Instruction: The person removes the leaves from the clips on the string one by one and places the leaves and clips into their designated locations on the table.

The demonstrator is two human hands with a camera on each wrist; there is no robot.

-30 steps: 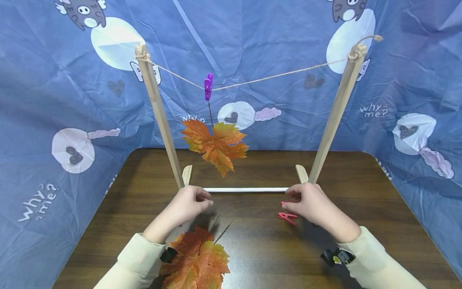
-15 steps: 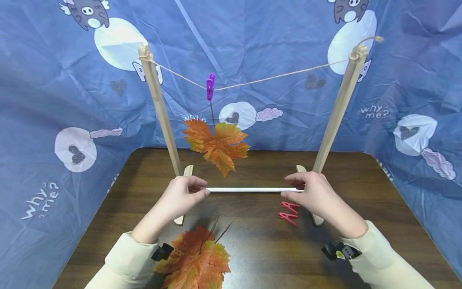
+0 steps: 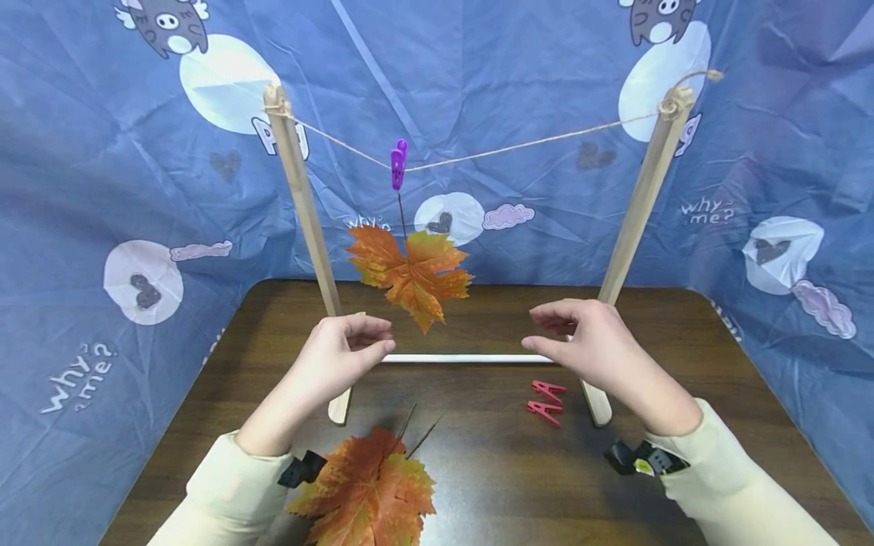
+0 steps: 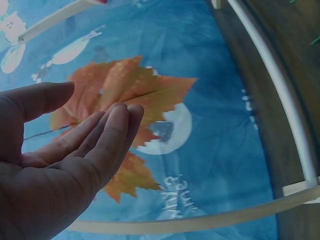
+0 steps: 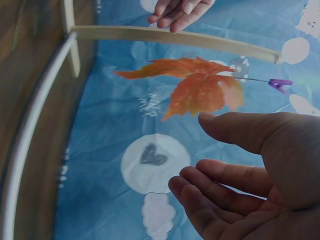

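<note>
A purple clothespin (image 3: 398,165) on the string (image 3: 519,145) holds the stem of an orange leaf (image 3: 413,274), which hangs between two wooden posts. My left hand (image 3: 337,355) hovers by the left post's foot, fingers loosely bent with a gap to the thumb and nothing between them. On the other side my right hand (image 3: 597,353) is held the same way, in front of the right post (image 3: 645,205). In the left wrist view the hanging leaf (image 4: 150,95) appears behind my left fingers; the right wrist view shows the clothespin (image 5: 280,85) beyond my right thumb.
A white rod (image 3: 471,359) joins the two posts low down. Red clothespins (image 3: 545,412) lie on the table (image 3: 492,470) near the right foot (image 3: 597,403). Orange leaves (image 3: 372,493) with dark stems lie at the front left. A printed blue cloth (image 3: 464,68) stands behind.
Both hands have risen from beside the stand's feet and moved slightly away from the viewer. The red clothespins and both front feet have come into fuller view. The hanging leaf looks nearly unchanged.
</note>
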